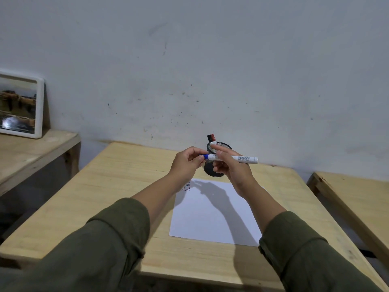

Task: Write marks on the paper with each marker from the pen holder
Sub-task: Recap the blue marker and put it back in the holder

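Olive-green sleeves (109,234) fill the near corners of the view, both forearms reaching out over the wooden table (117,186). The left hand (186,163) has its fingers (197,158) pinched on the blue cap (205,157) of a white-barrelled marker (242,158), which lies roughly level in the air above the far half of the table. The right hand (231,167) wraps its fingers around the middle of the barrel; the barcoded tail sticks out to the right. Whether the cap is seated or partly off cannot be told.

Just behind the hands, near the table's far edge, stands a black mesh pen holder (214,171), with a black-capped marker (209,137) and a red-capped marker (213,136) rising from it. A white sheet of paper (210,218) lies flat in the middle of the table, short red, blue and dark strokes (186,186) at its far left corner. A framed picture (21,106) leans on the wall at left.
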Demonstrator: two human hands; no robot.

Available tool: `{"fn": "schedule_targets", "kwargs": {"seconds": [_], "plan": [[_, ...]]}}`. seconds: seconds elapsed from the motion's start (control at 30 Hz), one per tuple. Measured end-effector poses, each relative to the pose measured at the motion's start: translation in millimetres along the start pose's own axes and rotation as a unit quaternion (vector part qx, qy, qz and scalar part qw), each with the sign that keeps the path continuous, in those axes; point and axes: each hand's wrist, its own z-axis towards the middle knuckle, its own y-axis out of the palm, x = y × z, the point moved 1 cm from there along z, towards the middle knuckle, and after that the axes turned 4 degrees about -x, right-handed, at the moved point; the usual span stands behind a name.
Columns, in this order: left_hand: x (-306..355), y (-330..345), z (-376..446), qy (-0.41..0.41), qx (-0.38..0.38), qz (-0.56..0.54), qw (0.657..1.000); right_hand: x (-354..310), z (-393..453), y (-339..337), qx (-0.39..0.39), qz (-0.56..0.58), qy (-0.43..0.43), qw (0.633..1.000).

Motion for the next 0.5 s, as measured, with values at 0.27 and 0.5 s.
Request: {"fn": "schedule_targets", "kwargs": {"seconds": [0.27, 0.5], "plan": [[5.4, -1.0, -0.4, -0.079, -0.013, -0.037, 0.996, -3.1, -5.9, 3.5, -0.022, -0.006, 0.005, 1.0], [1.7, 0.3, 0.0, -0.073, 0.014, -0.055, 0.996, -1.6, -7.1, 10.3, -0.016, -0.066, -0.012, 0.998]]}}
